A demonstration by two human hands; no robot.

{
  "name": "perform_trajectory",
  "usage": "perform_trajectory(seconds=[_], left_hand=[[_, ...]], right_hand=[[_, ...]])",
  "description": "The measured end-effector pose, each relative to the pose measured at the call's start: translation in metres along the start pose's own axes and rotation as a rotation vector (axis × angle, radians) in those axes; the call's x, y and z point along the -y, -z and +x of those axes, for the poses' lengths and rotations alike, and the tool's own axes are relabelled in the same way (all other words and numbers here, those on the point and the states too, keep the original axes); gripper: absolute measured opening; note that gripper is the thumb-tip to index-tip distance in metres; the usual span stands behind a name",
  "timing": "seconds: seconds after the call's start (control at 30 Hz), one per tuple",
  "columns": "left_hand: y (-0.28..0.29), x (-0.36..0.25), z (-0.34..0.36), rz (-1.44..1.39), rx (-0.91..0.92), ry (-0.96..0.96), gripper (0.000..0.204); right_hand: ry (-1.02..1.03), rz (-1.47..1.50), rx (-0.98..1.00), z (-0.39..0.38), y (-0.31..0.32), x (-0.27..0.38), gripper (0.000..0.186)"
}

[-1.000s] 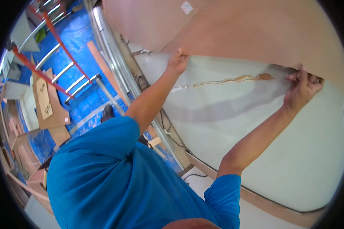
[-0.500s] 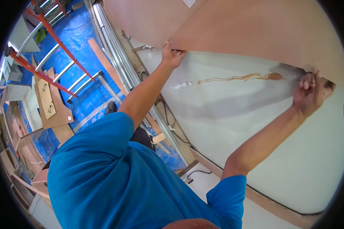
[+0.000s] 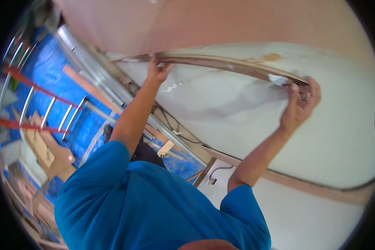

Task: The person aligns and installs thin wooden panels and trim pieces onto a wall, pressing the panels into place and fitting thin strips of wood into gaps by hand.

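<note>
A long, thin brown wooden strip [image 3: 221,66] runs across in front of a white wall surface [image 3: 321,146]. My left hand [image 3: 158,71] is closed on the strip's left part, its thumb up against the edge. My right hand [image 3: 300,104] grips the right end, with the fingers wrapped round it. Near that end a torn white patch [image 3: 277,79] shows on the strip. Above lies a large tan panel [image 3: 246,23], with a band of white wall between its lower edge and the strip. A brown smear [image 3: 271,57] marks this wall.
Metal lengths [image 3: 89,64] and a dark cable [image 3: 173,121] lie to the left of the wall. Farther left, an orange ladder [image 3: 37,88] stands over blue sheeting [image 3: 54,62], beside cardboard pieces [image 3: 41,148]. A tan ledge [image 3: 312,187] edges the wall's near side.
Both hands have moved left from the tan panel's lower edge. The brown strip now shows between them, apart from the panel, its edge turned into view. My view has shifted.
</note>
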State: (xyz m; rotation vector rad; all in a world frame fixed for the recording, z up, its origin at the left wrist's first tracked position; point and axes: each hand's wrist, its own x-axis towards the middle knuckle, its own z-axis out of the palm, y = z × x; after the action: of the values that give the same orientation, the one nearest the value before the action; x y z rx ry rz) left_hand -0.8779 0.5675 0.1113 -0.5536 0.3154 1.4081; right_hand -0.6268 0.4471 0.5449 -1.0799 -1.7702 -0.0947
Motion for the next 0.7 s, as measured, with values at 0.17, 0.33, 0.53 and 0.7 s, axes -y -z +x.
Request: perform_trajectory(seconds=[0.17, 0.33, 0.53, 0.7], left_hand=[[0.012, 0.017, 0.017, 0.132, -0.04, 0.012, 0.041], [0.004, 0.016, -0.005, 0.26, -0.073, -0.057, 0.036], [0.005, 0.029, -0.087, 0.446, -0.073, 0.057, 0.035], [-0.015, 0.055, -0.163, 0.33, -0.04, 0.109, 0.028]], right_hand=[[-0.018, 0.049, -0.124, -0.017, 0.017, -0.022, 0.034], [-0.071, 0.034, -0.239, -0.012, 0.018, -0.017, 0.031], [0.122, 0.413, -0.385, -0.002, 0.063, 0.004, 0.056], [0.146, 0.567, -0.259, -0.004, 0.044, 0.048, 0.057]])
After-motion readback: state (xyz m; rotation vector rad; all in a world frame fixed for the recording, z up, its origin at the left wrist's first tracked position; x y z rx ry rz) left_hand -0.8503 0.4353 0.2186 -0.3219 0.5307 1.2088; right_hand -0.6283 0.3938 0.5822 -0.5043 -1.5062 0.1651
